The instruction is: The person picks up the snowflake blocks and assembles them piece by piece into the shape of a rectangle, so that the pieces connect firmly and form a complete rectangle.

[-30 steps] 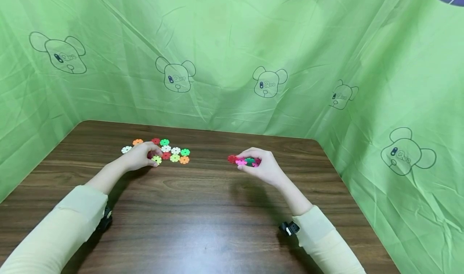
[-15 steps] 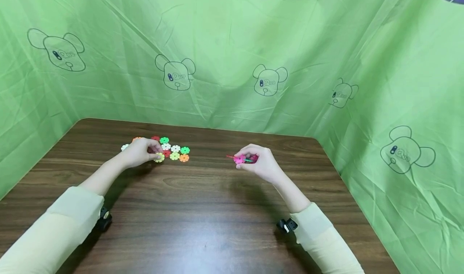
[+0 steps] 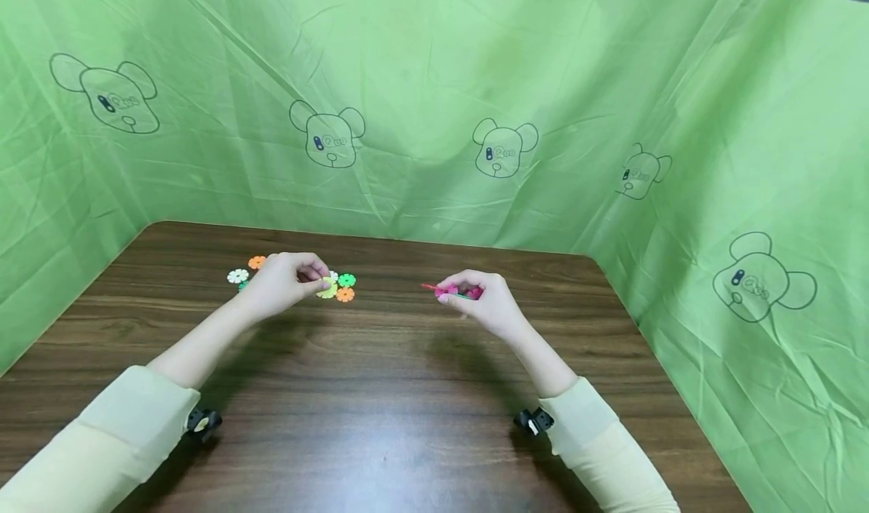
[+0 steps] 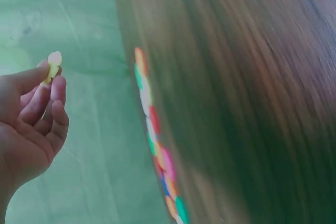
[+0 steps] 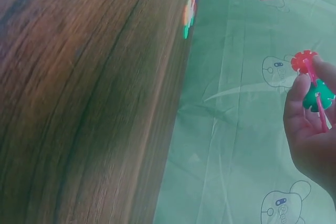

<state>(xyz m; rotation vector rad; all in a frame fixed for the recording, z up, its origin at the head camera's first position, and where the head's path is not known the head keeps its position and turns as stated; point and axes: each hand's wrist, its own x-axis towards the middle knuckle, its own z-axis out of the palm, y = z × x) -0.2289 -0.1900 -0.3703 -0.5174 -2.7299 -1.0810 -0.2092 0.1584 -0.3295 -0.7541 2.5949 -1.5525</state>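
My left hand (image 3: 281, 285) pinches a yellow notched plastic disc (image 3: 330, 286) between thumb and fingertips, raised above the table beside other discs. In the left wrist view the same yellow disc (image 4: 53, 67) shows at the fingertips, seen nearly edge-on. My right hand (image 3: 492, 303) grips a short chain of interlocked discs, with a pink disc (image 3: 445, 291) showing from the head. The right wrist view reveals its red disc (image 5: 303, 61) and green disc (image 5: 318, 96), joined by pink ones seen edge-on. The fingers hide part of that chain.
Loose discs lie flat at the table's far left, among them a white one (image 3: 237, 276), a green one (image 3: 347, 280) and an orange one (image 3: 345, 295). My left hand covers several others. A green curtain (image 3: 421, 105) stands behind the wooden table (image 3: 387, 362).
My left hand has picked up the yellow disc and moved it rightward, off the table. In my right hand the chain has tilted, its red disc now seen edge-on from the head.
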